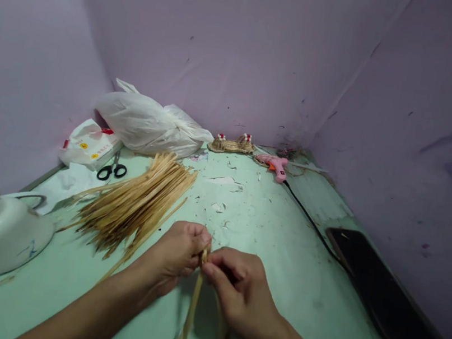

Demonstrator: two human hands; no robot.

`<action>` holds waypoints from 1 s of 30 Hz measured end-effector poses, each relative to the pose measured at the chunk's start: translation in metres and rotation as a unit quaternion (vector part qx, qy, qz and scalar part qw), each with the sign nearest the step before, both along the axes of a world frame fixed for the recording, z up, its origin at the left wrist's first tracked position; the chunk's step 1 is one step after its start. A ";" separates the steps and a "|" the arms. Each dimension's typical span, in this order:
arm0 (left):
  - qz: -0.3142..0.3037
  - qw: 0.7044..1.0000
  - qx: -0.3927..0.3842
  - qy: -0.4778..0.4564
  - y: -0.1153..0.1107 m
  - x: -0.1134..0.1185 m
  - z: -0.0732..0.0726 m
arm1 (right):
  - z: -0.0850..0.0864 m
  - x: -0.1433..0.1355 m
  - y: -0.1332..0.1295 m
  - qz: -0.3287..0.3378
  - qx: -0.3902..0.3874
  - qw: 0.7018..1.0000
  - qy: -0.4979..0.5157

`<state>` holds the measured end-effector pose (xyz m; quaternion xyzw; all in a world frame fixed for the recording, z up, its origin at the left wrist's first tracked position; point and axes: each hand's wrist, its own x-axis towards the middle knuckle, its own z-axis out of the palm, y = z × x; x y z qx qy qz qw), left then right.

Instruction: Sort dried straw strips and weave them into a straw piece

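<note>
My left hand is closed, its thumb and fingers pinching the top of some dried plant strips. From the other side my right hand pinches the same strips between thumb and forefinger, close against the left fingertips. The strips are flat and straw-coloured, and their loose ends hang down toward the bottom edge. What is formed between the fingertips is small and mostly hidden. Left of my hands lies a fanned bundle of similar dry strips, some reaching under my left forearm.
Black-handled scissors, a white packet and a tied white plastic bag lie at the back left. Woven slippers and a pink glue gun rest at the back. Its cord passes a black phone. A white bowl stands left.
</note>
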<state>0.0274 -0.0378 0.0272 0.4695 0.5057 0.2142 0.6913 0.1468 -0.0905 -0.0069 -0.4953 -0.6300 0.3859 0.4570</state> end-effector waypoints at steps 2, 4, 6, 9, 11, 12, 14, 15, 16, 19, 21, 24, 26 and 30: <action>0.003 0.993 -0.102 -0.064 -0.004 0.003 0.002 | -0.002 0.002 -0.005 -0.002 0.161 0.985 -0.067; 0.006 0.985 -0.146 -0.090 -0.007 0.004 0.002 | -0.004 0.003 -0.007 0.010 0.231 0.969 -0.091; 0.030 0.988 -0.125 -0.086 -0.006 0.005 -0.001 | -0.003 0.003 -0.005 0.013 0.182 0.980 -0.074; 0.077 0.995 0.000 -0.063 0.000 0.003 -0.004 | 0.000 0.001 0.002 -0.009 -0.029 0.999 0.039; 0.061 0.997 0.038 -0.037 0.003 0.000 -0.004 | 0.001 0.000 0.008 -0.027 -0.132 0.983 0.123; 0.039 0.998 0.032 -0.021 0.005 -0.002 -0.003 | 0.000 -0.001 0.010 -0.034 -0.154 0.976 0.151; 0.011 1.000 0.006 -0.002 0.008 -0.005 -0.001 | -0.003 -0.001 0.013 -0.045 -0.166 0.968 0.180; 0.008 1.000 -0.013 -0.006 0.009 -0.007 0.000 | -0.004 -0.001 0.014 -0.049 -0.169 0.966 0.188; 0.008 0.999 -0.039 -0.019 0.011 -0.009 0.001 | -0.005 -0.001 0.014 -0.052 -0.174 0.964 0.194; 0.015 0.989 -0.132 -0.070 0.016 -0.012 0.002 | -0.008 0.001 0.013 -0.067 -0.203 0.952 0.221; 0.015 0.985 -0.150 -0.085 0.017 -0.013 0.002 | -0.008 0.001 0.013 -0.077 -0.223 0.943 0.236; -0.024 0.993 -0.088 -0.068 0.014 -0.011 -0.001 | -0.009 0.001 0.014 -0.074 -0.232 0.941 0.236; -0.059 0.996 -0.047 -0.038 0.010 -0.008 -0.003 | -0.008 0.002 0.016 -0.063 -0.227 0.944 0.232; -0.073 0.997 -0.009 0.029 0.009 -0.006 -0.009 | -0.004 0.002 0.017 -0.051 -0.207 0.949 0.231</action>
